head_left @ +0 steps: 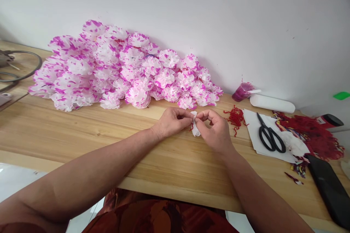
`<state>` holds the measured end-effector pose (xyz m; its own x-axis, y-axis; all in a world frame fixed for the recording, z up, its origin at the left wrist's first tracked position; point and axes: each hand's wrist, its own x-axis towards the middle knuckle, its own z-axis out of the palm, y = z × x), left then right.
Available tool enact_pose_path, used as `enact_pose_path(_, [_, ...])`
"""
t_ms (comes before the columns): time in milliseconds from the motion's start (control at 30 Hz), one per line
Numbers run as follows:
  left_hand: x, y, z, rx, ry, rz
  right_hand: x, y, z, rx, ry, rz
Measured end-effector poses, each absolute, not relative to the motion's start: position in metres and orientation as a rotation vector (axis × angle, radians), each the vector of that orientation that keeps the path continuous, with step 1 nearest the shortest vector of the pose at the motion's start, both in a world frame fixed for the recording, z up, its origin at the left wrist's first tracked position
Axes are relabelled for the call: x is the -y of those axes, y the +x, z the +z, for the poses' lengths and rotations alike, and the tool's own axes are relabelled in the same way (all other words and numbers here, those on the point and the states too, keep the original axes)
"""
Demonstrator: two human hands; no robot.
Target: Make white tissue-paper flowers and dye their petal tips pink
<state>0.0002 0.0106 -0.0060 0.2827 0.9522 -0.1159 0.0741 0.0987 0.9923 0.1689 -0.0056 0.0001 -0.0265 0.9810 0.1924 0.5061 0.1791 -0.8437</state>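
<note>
A narrow folded piece of white tissue paper is held just above the wooden table, between my two hands. My left hand pinches at its middle from the left, thumb and forefinger together. From the other side my right hand pinches at the same spot. A short strand of red yarn hangs by the left fingertips at the paper's middle; how it runs under the fingers is hidden. Beyond my hands a large heap of white paper flowers with magenta-spotted edges leans against the wall.
To the right lie cut red yarn pieces, white paper sheets with black scissors on top, and a black phone. A cup of magenta liquid and a white bottle sit by the wall. A cable loops at far left.
</note>
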Motion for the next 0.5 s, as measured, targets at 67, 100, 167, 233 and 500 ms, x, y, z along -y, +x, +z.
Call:
enact_pose_path(67, [-0.0104, 0.0000, -0.0047, -1.077, 1.285, 0.888, 0.0058, 0.1691, 0.0003, 1.651, -1.441, 0.748])
enact_pose_path(100, [-0.0105, 0.0000, -0.0044, -1.073, 1.281, 0.888, 0.0059, 0.1690, 0.0005, 1.653, -1.442, 0.747])
enact_pose_path(167, [-0.0107, 0.0001, -0.0043, -1.067, 1.271, 0.887, 0.0061, 0.1688, 0.0011, 1.663, -1.441, 0.736])
enact_pose_path(233, [-0.0113, 0.0002, -0.0051, -1.063, 1.257, 0.886, 0.0062, 0.1687, 0.0014, 1.672, -1.434, 0.725])
enact_pose_path(500, [-0.0137, -0.0010, -0.0087, -1.032, 1.226, 0.879, 0.0065, 0.1702, 0.0024, 1.638, -1.413, 0.801])
